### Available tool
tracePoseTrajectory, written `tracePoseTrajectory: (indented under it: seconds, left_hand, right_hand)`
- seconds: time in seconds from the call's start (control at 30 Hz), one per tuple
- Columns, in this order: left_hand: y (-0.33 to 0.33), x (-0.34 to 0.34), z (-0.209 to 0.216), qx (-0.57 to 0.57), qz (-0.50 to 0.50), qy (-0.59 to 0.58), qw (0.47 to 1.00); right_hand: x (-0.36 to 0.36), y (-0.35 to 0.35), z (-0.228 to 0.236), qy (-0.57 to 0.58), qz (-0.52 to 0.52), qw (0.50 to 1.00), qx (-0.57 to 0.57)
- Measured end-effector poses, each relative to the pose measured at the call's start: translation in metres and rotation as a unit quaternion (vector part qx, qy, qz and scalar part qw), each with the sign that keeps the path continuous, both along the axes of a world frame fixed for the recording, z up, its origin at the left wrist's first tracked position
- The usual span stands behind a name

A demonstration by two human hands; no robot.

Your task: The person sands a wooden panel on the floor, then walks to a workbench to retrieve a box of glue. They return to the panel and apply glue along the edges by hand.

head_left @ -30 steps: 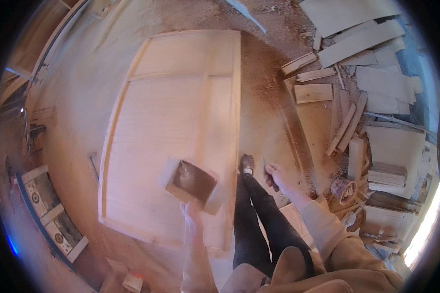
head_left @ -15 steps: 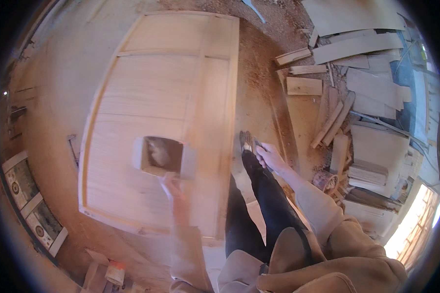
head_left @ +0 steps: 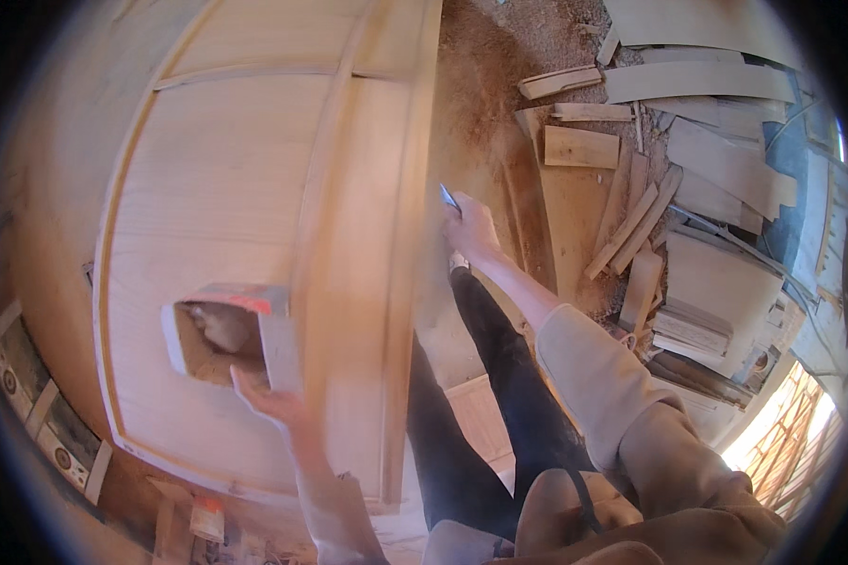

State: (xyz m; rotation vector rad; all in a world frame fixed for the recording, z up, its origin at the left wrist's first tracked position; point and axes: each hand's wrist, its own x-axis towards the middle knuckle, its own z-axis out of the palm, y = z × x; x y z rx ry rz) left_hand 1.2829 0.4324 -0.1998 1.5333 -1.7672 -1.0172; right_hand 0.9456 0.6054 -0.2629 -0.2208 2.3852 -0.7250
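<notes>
A large pale wooden panel (head_left: 221,179) with raised strips along its edges fills the left and middle. Over its near part is a cut-open white container (head_left: 283,348), reddish on its far side, with a pale lump inside. My left hand (head_left: 278,410) grips the container's near rim, fingertips at the opening. Beyond the panel's right edge, my right hand (head_left: 471,231) is closed around a thin-bladed scraper (head_left: 450,198). Its metallic blade points away and left. The fingers hide the handle, so its exact kind is unsure.
Offcuts of board and wood strips (head_left: 579,148) lie heaped on the dusty floor at the right. My legs (head_left: 509,377) stand close to the panel's right edge. At the lower left are a white-and-red tub (head_left: 207,520) and a frame with round fittings (head_left: 61,457).
The view has shifted, with the panel now lower and further left. My left hand has moved left with the container, whose reddish side now shows. My right hand has lifted away, scraper blade exposed.
</notes>
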Motion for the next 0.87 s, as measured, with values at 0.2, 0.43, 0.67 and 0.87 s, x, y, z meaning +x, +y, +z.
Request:
tracePoseTrajectory:
  seconds: [0.2,0.43,0.67,0.87]
  left_hand:
    - [0.004,-0.022,0.029,0.118,0.182,0.105,0.971]
    - [0.012,-0.023,0.026,0.026,0.109,-0.001,0.994]
    - [0.014,-0.027,0.023,0.017,0.173,0.022,0.984]
    - [0.030,0.029,0.026,0.006,0.106,-0.038,0.994]
  right_hand:
    - [-0.034,-0.029,-0.013,-0.019,0.023,1.000,0.009]
    - [-0.064,-0.063,-0.025,-0.022,0.048,0.995,0.082]
    - [-0.081,-0.074,-0.030,-0.036,0.068,0.988,0.136]
    - [-0.087,-0.080,-0.035,-0.055,0.056,0.986,0.147]
